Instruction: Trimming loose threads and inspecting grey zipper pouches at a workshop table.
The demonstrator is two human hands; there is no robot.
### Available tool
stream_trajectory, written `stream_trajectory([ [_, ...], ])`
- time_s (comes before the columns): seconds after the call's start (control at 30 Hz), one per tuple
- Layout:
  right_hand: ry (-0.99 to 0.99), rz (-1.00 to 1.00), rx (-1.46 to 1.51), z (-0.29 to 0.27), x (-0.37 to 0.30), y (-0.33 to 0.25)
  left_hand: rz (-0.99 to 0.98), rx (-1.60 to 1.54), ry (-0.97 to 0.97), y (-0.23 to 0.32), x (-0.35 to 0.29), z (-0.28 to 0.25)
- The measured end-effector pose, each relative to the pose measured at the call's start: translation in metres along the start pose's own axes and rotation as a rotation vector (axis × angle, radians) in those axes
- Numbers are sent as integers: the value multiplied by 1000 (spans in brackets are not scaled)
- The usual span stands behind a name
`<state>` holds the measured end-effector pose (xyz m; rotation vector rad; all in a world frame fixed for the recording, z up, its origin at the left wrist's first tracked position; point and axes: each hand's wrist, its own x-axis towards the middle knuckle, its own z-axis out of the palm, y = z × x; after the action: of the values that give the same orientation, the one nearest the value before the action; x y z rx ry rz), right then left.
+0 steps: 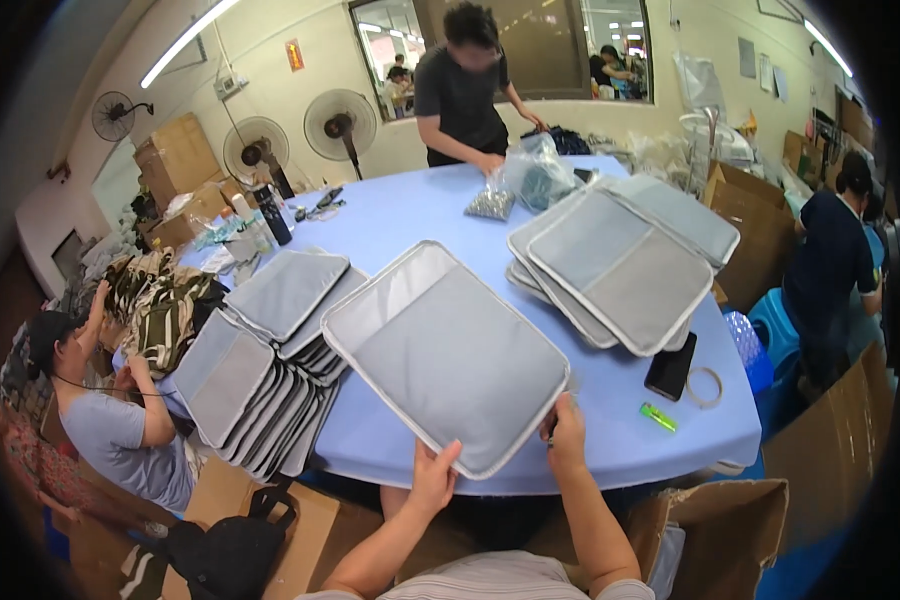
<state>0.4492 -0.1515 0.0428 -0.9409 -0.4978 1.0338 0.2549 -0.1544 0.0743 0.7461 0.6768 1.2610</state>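
A grey padded fabric panel [460, 355] with pale bound edges and rounded corners is held up at a tilt over the near side of the table. My left hand [435, 478] grips its lower edge, thumb on top and fingers hidden beneath. Beside the panel's right corner, my right hand [567, 437] is closed around a small dark thing, too blurred and covered to name. A tall stack of similar panels [260, 370] sits to the left. Another pile of panels [620, 265] lies to the right.
On the blue-covered table [410, 215] are a black phone [671, 367], a tape roll [705, 387], a green lighter-like item [658, 417] and a dark bottle [272, 214]. A co-worker [465, 90] handles plastic bags opposite. An open carton [720, 520] stands near my right.
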Motion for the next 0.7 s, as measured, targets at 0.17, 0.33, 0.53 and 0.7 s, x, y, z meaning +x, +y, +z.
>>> stream_trajectory([
  [0.17, -56, 46, 101, 11, 28, -11, 167, 193, -79, -15, -6, -14],
  [0.33, 6, 96, 108, 31, 49, -5, 155, 358, -461, -20, 2, -47],
  [0.53, -331, 166, -210, 43, 53, 14, 36, 289, -674, 0, 21, -37],
  [0.7, -377, 77, -349, 48, 41, 15, -10, 231, -787, -9, 37, -56],
])
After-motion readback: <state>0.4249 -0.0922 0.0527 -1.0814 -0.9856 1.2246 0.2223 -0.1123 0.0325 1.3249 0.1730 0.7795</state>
